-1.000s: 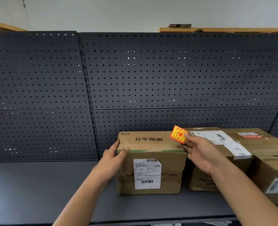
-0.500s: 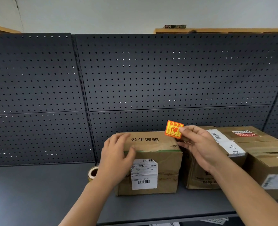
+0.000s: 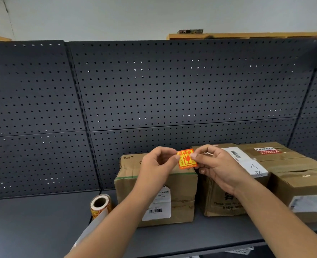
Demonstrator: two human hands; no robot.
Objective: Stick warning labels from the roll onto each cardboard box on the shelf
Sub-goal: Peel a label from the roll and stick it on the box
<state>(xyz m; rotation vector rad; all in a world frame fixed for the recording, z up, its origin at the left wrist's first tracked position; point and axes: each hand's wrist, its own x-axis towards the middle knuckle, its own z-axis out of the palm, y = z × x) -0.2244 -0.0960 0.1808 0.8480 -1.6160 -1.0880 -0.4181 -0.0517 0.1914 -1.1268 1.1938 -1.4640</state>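
An orange and yellow warning label hangs in the air above the left cardboard box. My left hand pinches its left edge and my right hand pinches its right edge. The label roll lies on the dark shelf just left of that box, with a strip of backing paper trailing toward me. A second box stands to the right of the first, and a third box sits at the far right.
A dark perforated back panel rises behind the boxes. The shelf's front edge runs below my forearms. A further box with a red and white sticker lies behind the right-hand boxes.
My left hand has left the box top and taken the label's left edge. The label now faces me between both hands. The view has shifted, and the roll shows beside the box.
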